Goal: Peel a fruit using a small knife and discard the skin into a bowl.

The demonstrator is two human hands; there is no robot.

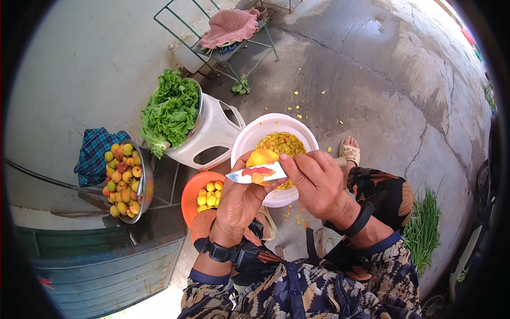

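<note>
My left hand (238,206) is closed around a yellow peach (261,157) with much of its skin off. My right hand (321,183) grips a kitchen knife (239,177), its blade lying flat across the near side of the fruit, with reddish peel stuck to it. Below both hands stands a pale pink basin (240,136) holding a heap of yellow-orange peelings (281,143). To the left of my left hand, an orange basin (189,198) holds several peeled yellow peaches (211,195). My fingers hide part of the fruit and the knife's handle.
Further left, a metal bowl (147,189) is full of unpeeled peaches (123,178), beside a blue checked cloth (98,154). Leafy lettuce (172,109) fills a bowl on a white stool (212,125). A green metal chair (236,66) stands behind. Green stalks (424,228) lie at right; peel scraps dot the floor.
</note>
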